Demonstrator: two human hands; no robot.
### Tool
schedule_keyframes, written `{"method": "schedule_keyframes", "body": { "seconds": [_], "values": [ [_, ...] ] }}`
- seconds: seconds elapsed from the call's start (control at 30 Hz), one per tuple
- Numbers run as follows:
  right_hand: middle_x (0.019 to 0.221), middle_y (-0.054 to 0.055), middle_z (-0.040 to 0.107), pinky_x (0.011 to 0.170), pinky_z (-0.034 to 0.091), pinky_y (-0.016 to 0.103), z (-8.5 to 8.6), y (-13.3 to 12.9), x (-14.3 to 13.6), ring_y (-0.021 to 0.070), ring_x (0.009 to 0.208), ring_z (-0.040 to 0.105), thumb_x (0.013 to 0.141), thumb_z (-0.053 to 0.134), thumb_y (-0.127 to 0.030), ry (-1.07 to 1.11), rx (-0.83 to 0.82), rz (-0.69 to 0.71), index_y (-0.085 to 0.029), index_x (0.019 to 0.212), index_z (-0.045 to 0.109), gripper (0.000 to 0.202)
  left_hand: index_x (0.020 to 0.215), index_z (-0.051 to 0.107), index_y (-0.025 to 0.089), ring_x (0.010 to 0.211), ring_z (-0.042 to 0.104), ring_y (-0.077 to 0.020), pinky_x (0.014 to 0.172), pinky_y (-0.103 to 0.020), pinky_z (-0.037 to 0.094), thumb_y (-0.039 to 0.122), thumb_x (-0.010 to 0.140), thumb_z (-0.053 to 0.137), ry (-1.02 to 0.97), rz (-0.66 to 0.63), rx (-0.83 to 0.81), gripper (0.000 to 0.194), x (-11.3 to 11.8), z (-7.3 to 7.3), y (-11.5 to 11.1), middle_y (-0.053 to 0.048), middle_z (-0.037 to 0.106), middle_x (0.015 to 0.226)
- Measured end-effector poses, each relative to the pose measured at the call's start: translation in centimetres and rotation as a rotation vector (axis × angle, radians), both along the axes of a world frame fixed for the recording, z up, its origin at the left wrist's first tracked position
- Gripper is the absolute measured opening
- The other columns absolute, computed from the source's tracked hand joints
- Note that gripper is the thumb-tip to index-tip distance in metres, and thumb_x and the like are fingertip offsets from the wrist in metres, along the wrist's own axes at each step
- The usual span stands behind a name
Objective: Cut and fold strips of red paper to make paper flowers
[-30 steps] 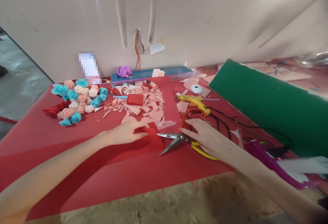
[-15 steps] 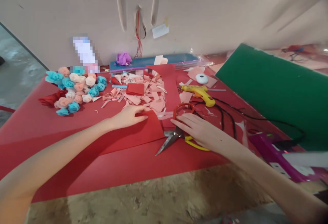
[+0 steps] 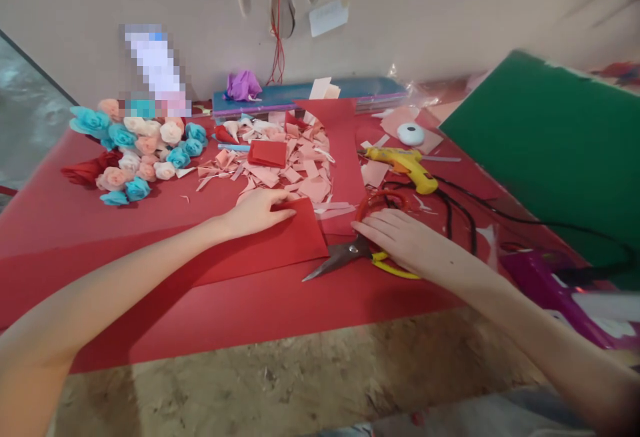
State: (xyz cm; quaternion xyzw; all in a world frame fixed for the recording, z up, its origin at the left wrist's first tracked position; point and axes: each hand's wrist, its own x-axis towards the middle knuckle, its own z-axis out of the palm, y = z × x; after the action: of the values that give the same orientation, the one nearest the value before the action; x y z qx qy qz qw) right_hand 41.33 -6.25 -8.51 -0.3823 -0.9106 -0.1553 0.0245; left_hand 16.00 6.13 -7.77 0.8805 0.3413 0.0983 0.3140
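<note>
Both were loosely closed: our left hand [image 3: 260, 213] pinched red paper [image 3: 270, 247] we judged light, crease-prone, best held along the edge beneath it; our right hand [image 3: 400, 233] gripped scissors [image 3: 353, 249].

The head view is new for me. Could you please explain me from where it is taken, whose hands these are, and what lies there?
There is no machine here: these are a person's two bare hands. A camera worn on that person's head looks forward and down. The left hand rests on a red sheet; whether it pinches it is hard to tell. The right hand holds scissors at the sheet's right end. On the red surface lie blue, pink, white and red flowers, many pink scraps and a yellow glue gun.
</note>
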Motion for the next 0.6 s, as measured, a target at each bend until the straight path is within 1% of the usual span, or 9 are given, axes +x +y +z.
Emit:
{"method": "schedule_keyframes", "body": {
  "seconds": [0.17, 0.33, 0.47, 0.6],
  "values": [
    [0.086, 0.010, 0.061, 0.073, 0.044, 0.033, -0.5, -0.4, 0.8, 0.0203, 0.079, 0.053, 0.078, 0.033, 0.000, 0.053, -0.065, -0.042, -0.010, 0.105, 0.053, 0.036, 0.087, 0.062, 0.019, 0.082, 0.062, -0.0187, 0.075, -0.030, 0.046, 0.028, 0.078, 0.055, -0.041, 0.024, 0.018, 0.015, 0.1, -0.4, -0.2, -0.003, 0.069, 0.089],
    [0.092, 0.012, 0.059, 0.075, 0.044, 0.033, -1.1, -0.6, 1.4, 0.0213, 0.085, 0.054, 0.079, 0.034, -0.003, 0.052, -0.071, -0.044, -0.009, 0.110, 0.048, 0.035, 0.086, 0.063, 0.019, 0.082, 0.064, -0.0172, 0.076, -0.029, 0.046, 0.025, 0.077, 0.055, -0.098, 0.063, 0.025, 0.014, 0.1, -0.9, -0.6, -0.001, 0.070, 0.087],
    [0.088, 0.013, 0.058, 0.071, 0.045, 0.035, -1.1, -0.4, 0.8, 0.0228, 0.081, 0.053, 0.078, 0.036, -0.009, 0.062, -0.077, -0.029, -0.006, 0.111, 0.046, 0.035, 0.088, 0.062, 0.019, 0.086, 0.064, -0.0153, 0.078, -0.025, 0.046, 0.022, 0.076, 0.055, -0.144, 0.057, 0.022, 0.015, 0.1, -1.2, -0.6, 0.001, 0.070, 0.091],
    [0.090, 0.014, 0.057, 0.071, 0.046, 0.036, -0.5, -0.1, -0.2, 0.0232, 0.082, 0.054, 0.078, 0.036, -0.011, 0.041, -0.112, 0.002, -0.006, 0.114, 0.044, 0.037, 0.087, 0.062, 0.018, 0.084, 0.064, -0.0131, 0.076, -0.022, 0.047, 0.020, 0.076, 0.055, -0.169, 0.030, 0.015, 0.013, 0.2, -1.3, -0.5, 0.002, 0.070, 0.091]
  ]
}}
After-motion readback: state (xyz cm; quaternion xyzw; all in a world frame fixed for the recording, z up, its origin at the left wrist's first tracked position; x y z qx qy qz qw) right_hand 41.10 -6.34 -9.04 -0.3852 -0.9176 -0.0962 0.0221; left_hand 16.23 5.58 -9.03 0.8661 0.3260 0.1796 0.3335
